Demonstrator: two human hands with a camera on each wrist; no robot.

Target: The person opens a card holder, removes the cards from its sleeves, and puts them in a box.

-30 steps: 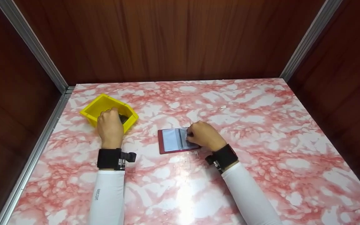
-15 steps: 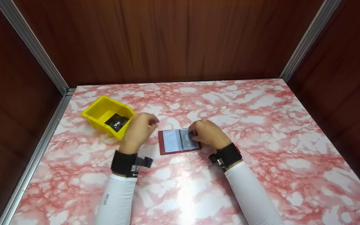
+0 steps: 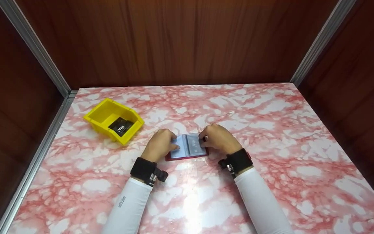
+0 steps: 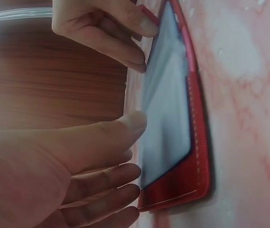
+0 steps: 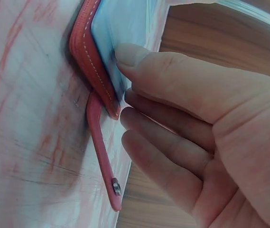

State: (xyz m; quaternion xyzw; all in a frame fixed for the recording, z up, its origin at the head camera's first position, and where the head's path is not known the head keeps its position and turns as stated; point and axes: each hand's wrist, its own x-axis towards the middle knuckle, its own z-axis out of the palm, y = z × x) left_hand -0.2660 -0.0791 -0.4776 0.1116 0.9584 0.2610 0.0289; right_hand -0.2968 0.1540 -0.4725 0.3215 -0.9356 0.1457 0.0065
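A small red card holder (image 3: 178, 158) lies unfolded on the tabletop, its clear sleeves (image 3: 193, 144) spread to both sides. Faint lettering shows through the right sleeve. At the left side, my left hand (image 3: 158, 144) touches the sleeve with its thumb (image 4: 134, 121); the other fingers extend beside the holder's edge, loosely bent. My right hand (image 3: 220, 138) rests at the right side, thumb on the sleeve and the other fingers by the edge. A red strap (image 5: 100, 147) with a metal snap (image 5: 116, 186) sticks out there. Neither hand visibly grips a card.
To the left stands a yellow bin (image 3: 97, 113) with black cards (image 3: 121, 126) marked "Vip" in it. The red-and-white marbled table (image 3: 271, 130) is bounded by brown wood-grain panels (image 3: 187, 42) and metal rails (image 3: 41, 52).
My left hand has come out of the yellow bin and moved right to the card holder's left side, exposing the black cards. My right hand stays at the right sleeve, shifting slightly.
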